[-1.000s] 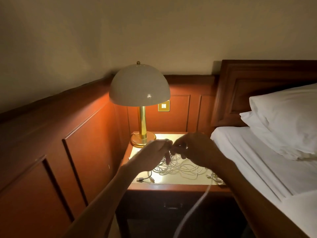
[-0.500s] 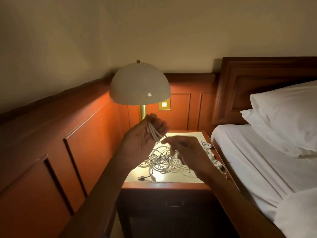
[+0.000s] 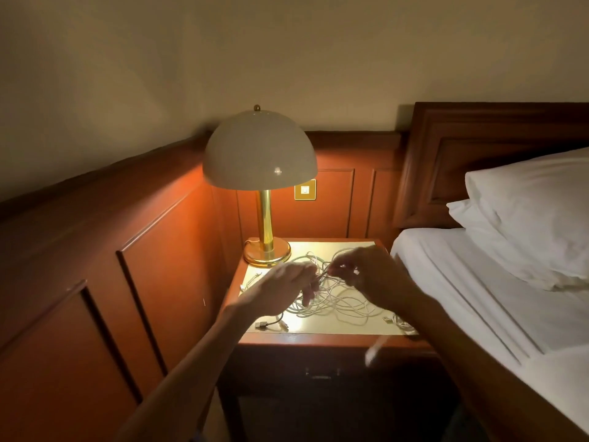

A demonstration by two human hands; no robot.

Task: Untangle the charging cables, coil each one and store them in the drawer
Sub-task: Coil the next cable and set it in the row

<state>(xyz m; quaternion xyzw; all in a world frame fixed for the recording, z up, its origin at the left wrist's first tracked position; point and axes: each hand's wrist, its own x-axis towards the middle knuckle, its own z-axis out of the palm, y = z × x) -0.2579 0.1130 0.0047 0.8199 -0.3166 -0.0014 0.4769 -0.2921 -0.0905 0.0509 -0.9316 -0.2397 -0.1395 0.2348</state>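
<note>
Cables (image 3: 338,303) are seen nearest as a blurred white end (image 3: 373,349) that hangs over the front edge of the nightstand (image 3: 318,338). It hangs above the drawer (image 3: 318,371), which is judged to be shut. Just behind that edge a dark plug (image 3: 262,325) is seen at the left front of the top. The main tangle is spread over the middle of the top in loose loops, wider from side to side than from front to back. Over its far half the left hand (image 3: 283,290) and the right hand (image 3: 374,272) are held close together, fingertips facing. A short stretch of strand appears to be pinched in the curled fingers of each and runs crosswise between them, though the exact grip is hidden by blur. The tangle thus lies below the fingertips and nearer the viewer, and neither hand is clearly closer to it. No coil is made yet. Farther back a lit lamp (image 3: 259,154) is set at the left rear corner, and a bed (image 3: 478,282) lies to the right.
</note>
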